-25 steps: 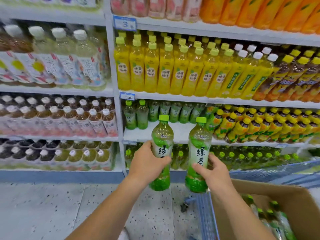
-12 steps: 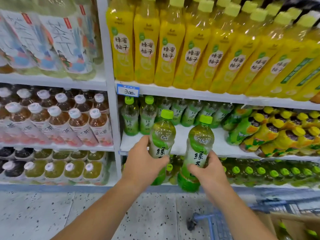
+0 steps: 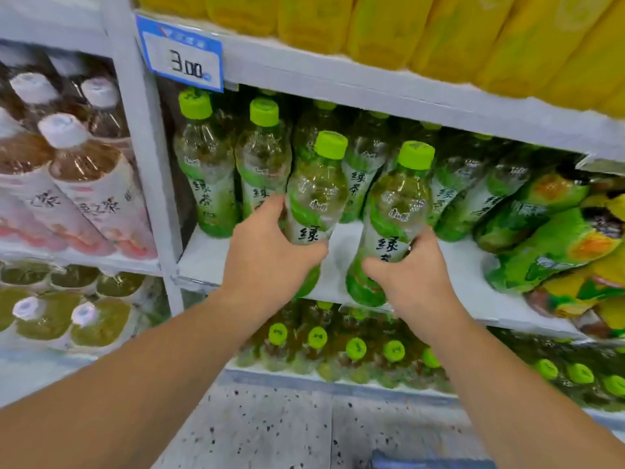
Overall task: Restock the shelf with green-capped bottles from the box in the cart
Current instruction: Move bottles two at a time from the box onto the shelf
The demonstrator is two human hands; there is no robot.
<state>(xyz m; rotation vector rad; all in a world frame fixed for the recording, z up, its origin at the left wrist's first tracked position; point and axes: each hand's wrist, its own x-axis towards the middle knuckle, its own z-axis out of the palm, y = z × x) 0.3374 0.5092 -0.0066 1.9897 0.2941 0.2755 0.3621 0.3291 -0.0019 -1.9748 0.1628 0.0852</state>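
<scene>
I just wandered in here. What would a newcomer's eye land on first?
Two hands at centre: the left hand grips the left bottle, the right hand the right bottle, both green-capped, at the front of the white shelf before matching bottles. Up left, a blue price tag reads 3.00, below yellow bottles.

We see a blue price tag (image 3: 182,55) reading 3.00, yellow bottles (image 3: 382,25) along the top, white-capped brown bottles (image 3: 84,164) at left, white-capped olive bottles (image 3: 98,319) below them, tilted green-and-yellow labelled bottles (image 3: 558,238) at right, speckled grey floor (image 3: 270,428) underneath.
</scene>
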